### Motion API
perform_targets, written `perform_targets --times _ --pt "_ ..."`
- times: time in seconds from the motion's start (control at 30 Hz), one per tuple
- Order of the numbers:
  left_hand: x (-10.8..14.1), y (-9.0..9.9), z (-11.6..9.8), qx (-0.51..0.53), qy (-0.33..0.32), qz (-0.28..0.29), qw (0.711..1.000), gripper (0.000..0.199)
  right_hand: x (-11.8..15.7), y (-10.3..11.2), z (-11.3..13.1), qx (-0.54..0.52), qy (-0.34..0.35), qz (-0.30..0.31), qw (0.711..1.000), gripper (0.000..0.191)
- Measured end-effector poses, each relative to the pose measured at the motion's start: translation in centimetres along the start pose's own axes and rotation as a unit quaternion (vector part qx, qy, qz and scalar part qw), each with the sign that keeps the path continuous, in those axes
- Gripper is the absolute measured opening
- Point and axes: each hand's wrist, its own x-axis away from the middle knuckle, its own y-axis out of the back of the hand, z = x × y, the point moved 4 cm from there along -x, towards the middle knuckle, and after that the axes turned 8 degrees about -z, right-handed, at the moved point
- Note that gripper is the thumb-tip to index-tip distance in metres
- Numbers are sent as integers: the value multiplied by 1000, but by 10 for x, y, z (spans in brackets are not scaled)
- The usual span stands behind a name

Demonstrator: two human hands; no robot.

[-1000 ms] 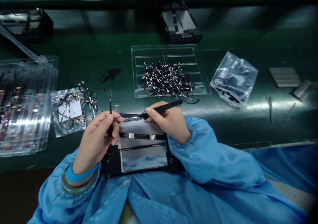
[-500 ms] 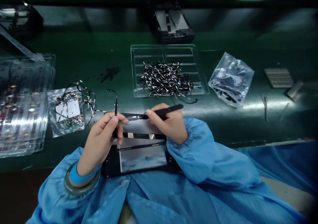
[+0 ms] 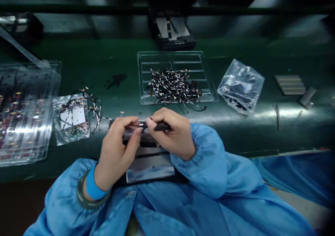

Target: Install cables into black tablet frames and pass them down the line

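Device (image 3: 150, 168) lies mostly at six o'clock from both grips, its far part running beneath them. Left hand (image 3: 116, 145): thumb and forefinger narrowed (I cannot tell whether they pinch anything). Right hand (image 3: 175, 133), at three o'clock, grips a dark stick (image 3: 162, 126).

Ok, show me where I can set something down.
One bare patch is the green bench between the right sleeve and the clear bag. Another lies behind the dark scraps, left of the cable tray. It's crowded at left, with stacked trays beside the parts bag and loose cables, and around the left hand and right hand.
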Motion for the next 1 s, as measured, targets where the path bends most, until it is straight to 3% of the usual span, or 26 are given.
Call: perform_targets --times 0.07,0.13,0.27,0.37,0.43,0.5,0.6,0.67,0.73,0.77,0.83,0.93,1.0 --pt "1 3 -3 -50 -35 -61 996 13 4 -1 4 65 76 12 995 13" --pt "3 3 -4 -84 -57 -85 991 10 9 -4 7 124 134 27 983 17" --pt "6 1 -3 -89 -75 -90 989 9 15 -9 14 187 219 48 957 20" --pt "4 1 0 -48 -37 -75 995 6 16 -11 16 163 214 77 960 19" --pt "1 1 5 -1 32 -58 998 7 14 -10 12 89 150 96 980 16" --pt "-2 2 14 67 127 -33 989 10 9 -4 3 -8 28 92 995 13" --pt "-3 20 33 140 222 -40 964 10 1 18 -19 -125 -188 -11 974 16" --pt "-1 48 48 89 209 -98 969 9 -5 36 -33 -179 -278 -101 938 19" --pt "2 82 59 -79 128 -168 974 8 -9 53 -42 -203 -315 -156 914 14" --pt "5 96 61 -195 65 -192 960 8 -10 60 -45 -200 -318 -173 911 12" --pt "11 111 65 -435 -61 -156 884 15 -9 71 -48 -175 -306 -192 916 9" --pt "22 108 73 -637 -165 27 752 21 1 78 -47 -107 -279 -205 932 10" --pt "29 102 70 -663 -181 112 717 24 8 78 -43 -6 -230 -202 952 9"
